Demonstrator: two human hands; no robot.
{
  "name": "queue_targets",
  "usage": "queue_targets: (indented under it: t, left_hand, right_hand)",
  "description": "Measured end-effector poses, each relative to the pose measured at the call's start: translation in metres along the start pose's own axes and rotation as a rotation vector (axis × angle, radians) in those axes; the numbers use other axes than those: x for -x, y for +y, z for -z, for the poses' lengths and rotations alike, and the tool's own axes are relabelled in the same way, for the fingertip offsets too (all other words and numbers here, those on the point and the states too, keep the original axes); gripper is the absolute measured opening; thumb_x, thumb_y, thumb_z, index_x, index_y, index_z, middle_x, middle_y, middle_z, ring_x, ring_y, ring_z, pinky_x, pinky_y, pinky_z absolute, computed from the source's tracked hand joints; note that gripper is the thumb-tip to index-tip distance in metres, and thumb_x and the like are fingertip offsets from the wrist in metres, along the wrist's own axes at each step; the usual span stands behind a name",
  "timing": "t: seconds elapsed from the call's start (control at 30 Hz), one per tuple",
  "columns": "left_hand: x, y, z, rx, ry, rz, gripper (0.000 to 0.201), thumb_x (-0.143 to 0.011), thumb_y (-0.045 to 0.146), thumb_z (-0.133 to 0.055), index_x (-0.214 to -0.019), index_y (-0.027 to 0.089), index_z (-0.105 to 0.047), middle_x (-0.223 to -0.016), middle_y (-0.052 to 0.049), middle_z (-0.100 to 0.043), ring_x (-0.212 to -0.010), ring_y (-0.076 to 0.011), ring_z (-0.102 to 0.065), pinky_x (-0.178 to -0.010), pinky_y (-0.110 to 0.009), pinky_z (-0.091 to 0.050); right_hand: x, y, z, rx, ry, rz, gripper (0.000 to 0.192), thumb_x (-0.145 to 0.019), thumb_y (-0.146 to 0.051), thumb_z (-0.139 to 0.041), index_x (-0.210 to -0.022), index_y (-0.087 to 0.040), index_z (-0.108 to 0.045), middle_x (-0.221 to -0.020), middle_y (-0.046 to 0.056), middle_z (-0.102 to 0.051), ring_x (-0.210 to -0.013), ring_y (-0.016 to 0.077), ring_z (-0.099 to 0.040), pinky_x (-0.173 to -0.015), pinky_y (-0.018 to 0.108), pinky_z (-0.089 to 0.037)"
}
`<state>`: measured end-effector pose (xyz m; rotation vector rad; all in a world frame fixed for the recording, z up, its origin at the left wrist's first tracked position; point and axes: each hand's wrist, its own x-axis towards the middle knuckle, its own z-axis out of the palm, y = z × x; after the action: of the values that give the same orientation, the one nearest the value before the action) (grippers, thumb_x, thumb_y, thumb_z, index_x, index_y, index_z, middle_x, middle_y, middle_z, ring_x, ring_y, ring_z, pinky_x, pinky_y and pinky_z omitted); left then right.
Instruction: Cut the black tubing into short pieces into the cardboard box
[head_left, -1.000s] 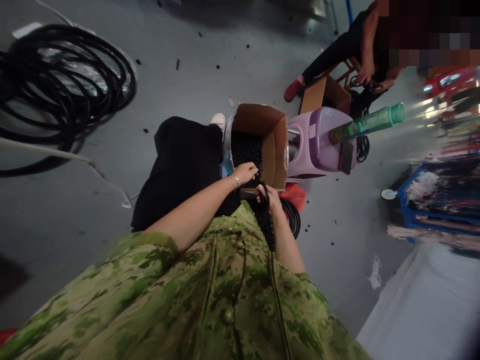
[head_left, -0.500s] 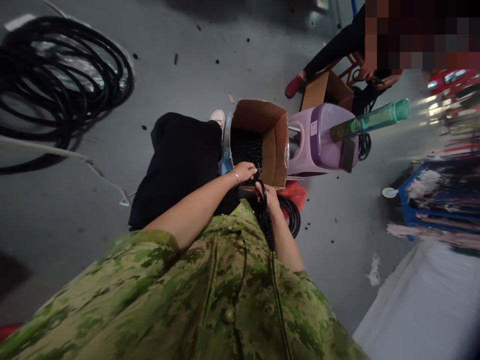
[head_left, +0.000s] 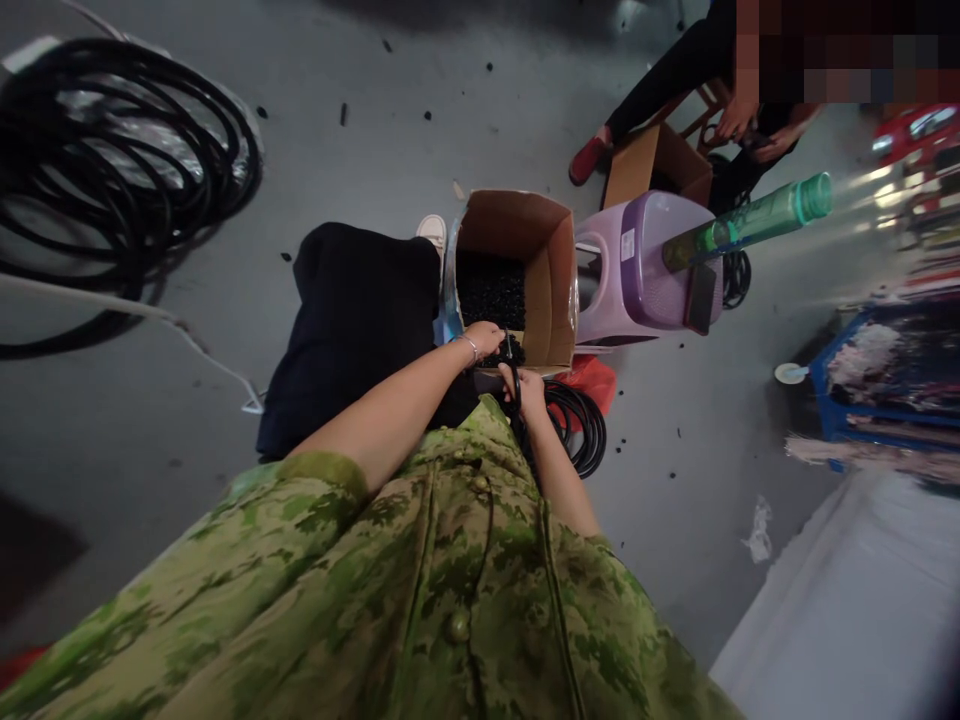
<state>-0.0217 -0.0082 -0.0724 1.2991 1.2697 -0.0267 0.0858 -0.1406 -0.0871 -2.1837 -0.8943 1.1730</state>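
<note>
My left hand [head_left: 482, 338], a bracelet on its wrist, is curled at the near edge of an open cardboard box [head_left: 551, 270] holding small black pieces [head_left: 491, 290]. It pinches the end of a black cable [head_left: 513, 372]. My right hand [head_left: 529, 386] sits just below and right of it, closed around the same cable. The cable drops beside my right forearm into a small coil [head_left: 581, 425] on the floor. What lies between the two hands is too small to make out.
A purple plastic stool [head_left: 645, 275] with a green bottle [head_left: 750, 220] stands right of the box. Another person sits at the top right behind a second box [head_left: 652, 165]. A large black cable coil [head_left: 112, 160] lies far left, and a blue crate [head_left: 877, 385] at the right.
Both hands have shifted slightly left and up along the box's near edge, still on the cable. The view has tilted a little; the floor coil shows more.
</note>
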Motion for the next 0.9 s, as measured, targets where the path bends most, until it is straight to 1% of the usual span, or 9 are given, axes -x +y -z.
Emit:
queue_targets:
  t: [0.13, 0.27, 0.4, 0.5, 0.57, 0.67, 0.77, 0.9]
  left_hand:
    - [-0.001, 0.002, -0.003, 0.015, -0.022, 0.034, 0.027, -0.09, 0.027, -0.049, -0.083, 0.015, -0.071, -0.057, -0.004, -0.058, -0.044, -0.013, -0.046, -0.049, -0.025, -0.035]
    - [0.001, 0.004, -0.004, 0.03, -0.034, 0.056, 0.023, -0.088, 0.026, -0.053, -0.079, 0.013, -0.07, -0.059, -0.006, -0.06, -0.047, -0.0139, -0.05, -0.051, -0.025, -0.038]
    - [0.005, 0.004, -0.003, 0.058, -0.075, 0.082, 0.022, -0.088, 0.029, -0.057, -0.077, 0.014, -0.069, -0.059, -0.004, -0.058, -0.051, -0.0146, -0.053, -0.055, -0.025, -0.042]
    - [0.007, 0.003, -0.001, 0.075, -0.057, 0.089, 0.019, -0.089, 0.028, -0.056, -0.084, 0.016, -0.069, -0.058, -0.002, -0.055, -0.051, -0.0145, -0.054, -0.055, -0.025, -0.043]
    - [0.009, 0.004, 0.0, 0.107, -0.037, 0.098, 0.017, -0.092, 0.025, -0.052, -0.09, 0.017, -0.067, -0.058, 0.0, -0.054, -0.049, -0.0133, -0.052, -0.056, -0.025, -0.044]
    - [0.013, 0.007, 0.002, 0.222, -0.05, 0.141, 0.015, -0.094, 0.022, -0.048, -0.097, 0.018, -0.063, -0.058, 0.004, -0.051, -0.046, -0.0106, -0.048, -0.057, -0.024, -0.045]
    - [0.018, 0.011, 0.004, 0.335, -0.074, 0.148, 0.012, -0.095, 0.024, -0.05, -0.095, 0.019, -0.06, -0.058, 0.005, -0.048, -0.046, -0.0083, -0.044, -0.056, -0.023, -0.044]
    - [0.02, 0.016, 0.007, 0.399, -0.04, 0.093, 0.012, -0.094, 0.025, -0.052, -0.086, 0.018, -0.059, -0.058, 0.005, -0.047, -0.046, -0.0076, -0.04, -0.054, -0.021, -0.04]
  right_hand:
    - [0.0, 0.001, 0.001, -0.047, 0.013, -0.027, 0.051, -0.074, -0.066, -0.062, -0.054, -0.02, -0.054, -0.042, -0.003, -0.049, -0.037, 0.0101, -0.044, -0.039, 0.021, -0.031]
    - [0.002, 0.004, 0.002, -0.049, 0.022, -0.038, 0.053, -0.074, -0.068, -0.062, -0.054, -0.02, -0.054, -0.041, -0.003, -0.049, -0.037, 0.0097, -0.044, -0.04, 0.02, -0.032]
    - [0.004, 0.007, 0.003, -0.038, 0.017, -0.036, 0.053, -0.074, -0.068, -0.063, -0.053, -0.019, -0.055, -0.04, -0.003, -0.049, -0.037, 0.0098, -0.044, -0.04, 0.021, -0.033]
    - [0.005, 0.008, 0.003, -0.041, 0.018, -0.043, 0.053, -0.073, -0.068, -0.064, -0.053, -0.019, -0.055, -0.04, -0.003, -0.049, -0.036, 0.0097, -0.044, -0.039, 0.021, -0.032]
    - [0.006, 0.008, 0.001, -0.037, 0.017, -0.04, 0.053, -0.073, -0.068, -0.063, -0.053, -0.019, -0.056, -0.039, -0.003, -0.048, -0.035, 0.0095, -0.044, -0.039, 0.02, -0.032]
    - [0.006, 0.01, -0.001, -0.057, 0.011, -0.046, 0.053, -0.072, -0.068, -0.064, -0.052, -0.019, -0.056, -0.039, -0.004, -0.047, -0.035, 0.009, -0.043, -0.039, 0.02, -0.031]
    - [0.008, 0.011, 0.001, -0.152, -0.014, -0.068, 0.053, -0.07, -0.068, -0.067, -0.054, -0.019, -0.054, -0.045, -0.003, -0.05, -0.036, 0.0077, -0.041, -0.039, 0.02, -0.03]
    - [0.014, 0.011, 0.014, -0.231, -0.111, -0.071, 0.052, -0.071, -0.069, -0.065, -0.061, -0.019, -0.055, -0.049, -0.003, -0.051, -0.041, 0.008, -0.042, -0.041, 0.02, -0.03]
